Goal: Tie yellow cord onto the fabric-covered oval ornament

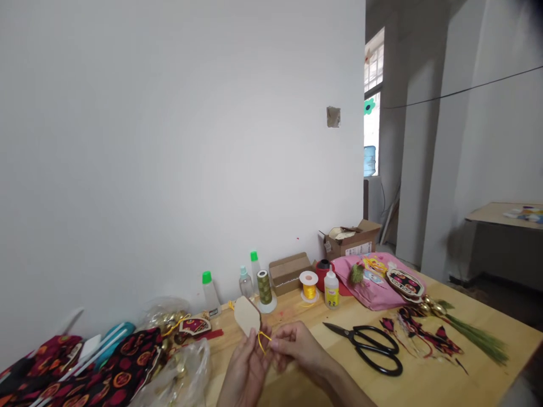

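left hand point(245, 366) gripping tan card piece point(246, 315), right hand point(297, 345) pinching yellow cord point(263, 339) beside it, black scissors point(369, 345) lying near on table point(424, 384)

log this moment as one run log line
left hand: holds tan cutout | right hand: pinches yellow cord | scissors: on table, untouched

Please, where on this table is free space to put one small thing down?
Bare wood lies on the table between the right hand and the black scissors, and in front of the scissors. The left end is crowded with patterned fabric and plastic bags.
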The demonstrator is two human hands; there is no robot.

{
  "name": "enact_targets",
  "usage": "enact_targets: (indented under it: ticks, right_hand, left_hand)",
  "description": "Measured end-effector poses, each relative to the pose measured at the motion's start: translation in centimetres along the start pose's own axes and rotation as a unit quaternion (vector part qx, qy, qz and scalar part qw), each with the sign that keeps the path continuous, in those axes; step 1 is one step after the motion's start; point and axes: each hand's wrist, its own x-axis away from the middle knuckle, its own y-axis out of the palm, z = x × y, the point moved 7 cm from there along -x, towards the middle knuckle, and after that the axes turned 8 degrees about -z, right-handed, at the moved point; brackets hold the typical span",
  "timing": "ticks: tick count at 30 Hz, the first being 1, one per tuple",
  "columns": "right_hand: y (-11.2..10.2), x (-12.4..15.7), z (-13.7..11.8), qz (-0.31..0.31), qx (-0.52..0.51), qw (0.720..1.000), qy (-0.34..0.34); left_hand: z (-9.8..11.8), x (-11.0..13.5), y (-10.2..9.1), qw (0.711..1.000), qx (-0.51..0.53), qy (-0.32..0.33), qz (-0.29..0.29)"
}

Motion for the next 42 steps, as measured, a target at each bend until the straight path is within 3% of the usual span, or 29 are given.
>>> enact_targets:
  ticks: [6,14,23,30,35,38,41,42]
  right_hand:
    - [-0.8,2.1,-0.7,-0.024,-0.003,0.998,0.059]
    - [-3.7,2.0,-1.1,0.057,-0.019,0.998,0.037]
    - [-0.9,1.9,-0.4,0.002,-0.025,1.000,0.014]
    - [0.7,1.7,1.6,-0.054,0.045,0.991,0.117]
    - [1.7,2.4,0.3,-0.086,0.045,0.984,0.152]
    - [0.6,4.1,-1.6,-0.094,0.047,0.985,0.140]
    - [-2.2,7.3,-3.6,-0.075,0.083,0.984,0.141]
    - [-2.7,8.6,-4.0,-0.109,0.098,0.975,0.168]
  left_hand:
    - [0.1,0.2,-1.8,0.989,0.135,-0.002,0.057]
    - [0.8,0.1,-1.7,0.984,0.172,-0.005,0.041]
    - [-0.3,0.0,-1.7,0.988,0.150,-0.020,0.042]
    - [-0.9,0.0,-1.9,0.988,0.136,-0.056,0.049]
    - [-0.3,0.1,-2.0,0.988,0.135,-0.033,0.068]
    - [-1.0,0.4,-1.7,0.988,0.128,-0.057,0.067]
    - [-2.4,0.8,-0.9,0.986,0.123,-0.104,0.042]
    - [-2.8,0.9,-0.5,0.985,0.121,-0.116,0.028]
